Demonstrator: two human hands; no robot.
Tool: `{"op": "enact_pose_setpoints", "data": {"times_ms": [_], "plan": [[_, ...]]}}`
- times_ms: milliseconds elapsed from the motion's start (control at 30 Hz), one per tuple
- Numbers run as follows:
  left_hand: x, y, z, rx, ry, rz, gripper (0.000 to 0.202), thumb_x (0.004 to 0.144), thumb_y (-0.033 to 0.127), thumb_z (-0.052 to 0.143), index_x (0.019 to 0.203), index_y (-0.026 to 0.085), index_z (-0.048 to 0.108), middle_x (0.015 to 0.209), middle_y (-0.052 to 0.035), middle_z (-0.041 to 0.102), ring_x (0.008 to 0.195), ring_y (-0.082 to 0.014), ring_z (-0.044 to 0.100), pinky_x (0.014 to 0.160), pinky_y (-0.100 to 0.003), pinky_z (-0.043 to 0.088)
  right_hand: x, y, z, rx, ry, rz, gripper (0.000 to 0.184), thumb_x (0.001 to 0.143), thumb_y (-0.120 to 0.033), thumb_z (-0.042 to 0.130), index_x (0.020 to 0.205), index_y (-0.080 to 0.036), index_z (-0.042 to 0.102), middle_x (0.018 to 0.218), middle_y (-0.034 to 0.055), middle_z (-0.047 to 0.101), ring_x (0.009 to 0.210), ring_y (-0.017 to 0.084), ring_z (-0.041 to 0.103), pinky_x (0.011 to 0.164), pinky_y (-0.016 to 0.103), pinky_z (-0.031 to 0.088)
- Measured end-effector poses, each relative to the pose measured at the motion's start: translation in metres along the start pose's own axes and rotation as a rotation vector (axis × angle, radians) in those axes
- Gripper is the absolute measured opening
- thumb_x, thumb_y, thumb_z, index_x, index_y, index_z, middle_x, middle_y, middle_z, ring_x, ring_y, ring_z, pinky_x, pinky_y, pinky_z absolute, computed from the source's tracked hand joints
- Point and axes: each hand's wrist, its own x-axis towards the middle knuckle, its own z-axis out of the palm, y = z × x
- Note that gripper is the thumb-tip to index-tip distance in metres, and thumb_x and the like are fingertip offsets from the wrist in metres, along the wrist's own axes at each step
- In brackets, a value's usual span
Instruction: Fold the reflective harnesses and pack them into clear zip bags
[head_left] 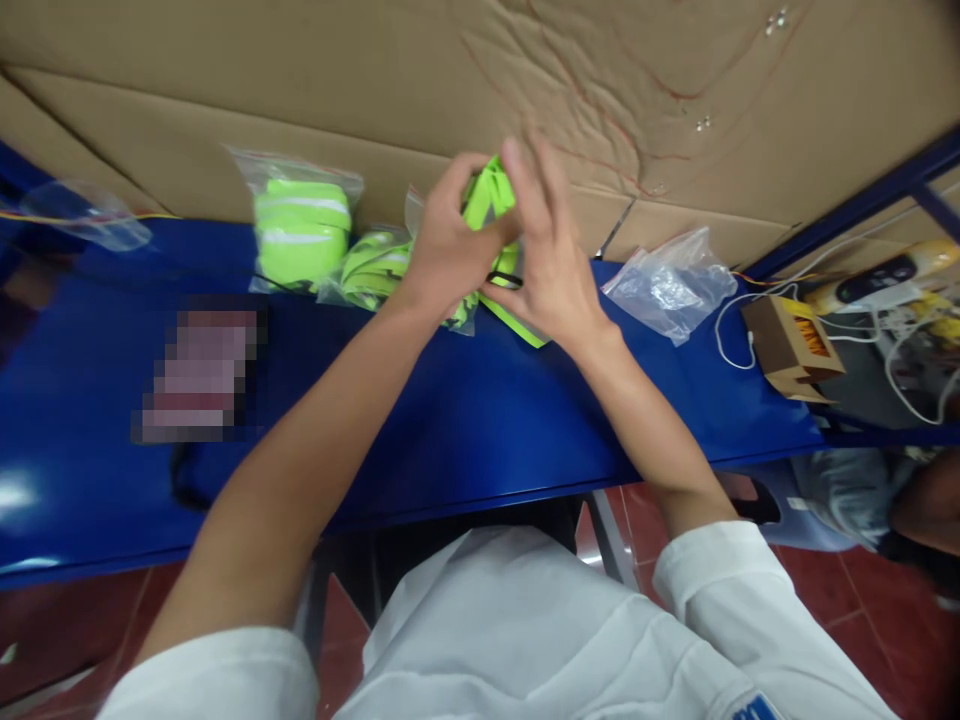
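Between my two hands is a neon yellow-green strap (491, 192) with a grey reflective stripe. Its top is bunched up between my fingers, and a lower end slants down over the blue table. My left hand (450, 240) is closed around the strap's left side. On the right side, my right hand (551, 255) pinches it, its raised fingers slightly blurred. A small black loop (504, 279) shows by my right thumb. Just left of my hands lies a clear bag of loose green straps (375, 268), partly hidden by my left hand.
A fuller bag of folded green straps (304, 230) leans at the cardboard backing (360, 115). An empty clear bag (671, 285) lies right on the blue table (480, 420). Further right are a small cardboard box (787, 345) and white cables. A pixelated dark-edged object (202, 370) lies left.
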Motion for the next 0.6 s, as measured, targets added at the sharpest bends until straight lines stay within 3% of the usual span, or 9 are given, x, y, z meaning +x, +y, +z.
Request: {"op": "enact_pose_setpoints", "data": {"times_ms": [67,167,233,300,333,433,500,600], "plan": [[0.003,-0.007,0.001,0.041,0.011,0.040,0.054,0.081,0.055,0.088,0.115,0.024,0.060,0.117,0.0042,0.067,0.118,-0.0155,0.058,0.115,-0.039,0.045,0.003,-0.004,-0.005,0.011,-0.067,-0.011,0.093,0.097,-0.061,0.061,0.170,-0.017,0.024,0.181,0.0056,0.010,0.170,0.021,0.003,0.140,0.044,0.019],[0.004,-0.008,-0.001,0.072,0.003,0.043,0.055,0.081,0.063,0.086,0.112,0.026,0.061,0.113,0.0041,0.067,0.114,-0.0159,0.057,0.114,-0.041,0.045,-0.002,0.000,-0.016,0.065,-0.119,-0.006,0.096,0.094,-0.074,0.059,0.171,-0.026,0.026,0.181,-0.0013,0.015,0.170,0.024,0.009,0.138,0.046,0.024],[0.001,-0.005,-0.004,0.070,0.010,0.002,0.058,0.078,0.067,0.088,0.111,0.027,0.061,0.108,0.0052,0.066,0.108,-0.0163,0.058,0.108,-0.042,0.049,-0.014,0.015,-0.024,0.123,-0.103,0.053,0.079,0.100,-0.073,0.051,0.165,-0.030,0.039,0.176,-0.0007,0.033,0.164,0.026,0.029,0.134,0.044,0.033],[-0.007,-0.001,-0.008,0.082,0.034,-0.022,0.062,0.074,0.066,0.091,0.113,0.027,0.062,0.107,0.0060,0.067,0.103,-0.0167,0.059,0.103,-0.042,0.052,-0.031,0.043,-0.029,0.103,-0.077,0.258,0.059,0.110,-0.064,0.032,0.149,-0.029,0.058,0.155,0.0052,0.061,0.146,0.026,0.055,0.125,0.043,0.044],[-0.012,0.001,-0.010,0.099,0.037,-0.021,0.061,0.075,0.064,0.091,0.115,0.027,0.063,0.108,0.0056,0.068,0.103,-0.0176,0.060,0.102,-0.042,0.052,-0.041,0.060,-0.028,0.019,-0.068,0.447,0.060,0.112,-0.060,0.025,0.139,-0.025,0.065,0.139,0.0100,0.070,0.134,0.029,0.064,0.119,0.046,0.048],[-0.034,0.004,-0.016,0.177,-0.010,-0.008,0.055,0.078,0.057,0.090,0.119,0.029,0.066,0.112,0.0026,0.071,0.104,-0.0229,0.063,0.099,-0.044,0.053,-0.064,0.111,-0.013,-0.271,-0.113,0.923,0.067,0.111,-0.062,0.028,0.117,-0.013,0.073,0.115,0.0220,0.074,0.121,0.037,0.069,0.106,0.052,0.052],[-0.052,0.003,-0.017,0.202,-0.066,-0.043,0.053,0.079,0.053,0.088,0.121,0.029,0.066,0.118,-0.0004,0.071,0.105,-0.0251,0.065,0.096,-0.043,0.056,-0.072,0.136,0.005,-0.331,-0.190,1.064,0.071,0.105,-0.070,0.041,0.117,-0.008,0.072,0.117,0.0278,0.073,0.119,0.042,0.070,0.100,0.053,0.054],[-0.077,0.001,-0.014,0.114,-0.186,-0.127,0.060,0.076,0.048,0.089,0.128,0.031,0.062,0.135,-0.0050,0.065,0.102,-0.0243,0.069,0.084,-0.038,0.060,-0.076,0.148,0.028,-0.323,-0.263,1.094,0.062,0.100,-0.061,0.060,0.125,-0.005,0.069,0.122,0.0298,0.072,0.118,0.044,0.070,0.098,0.053,0.055]]}}
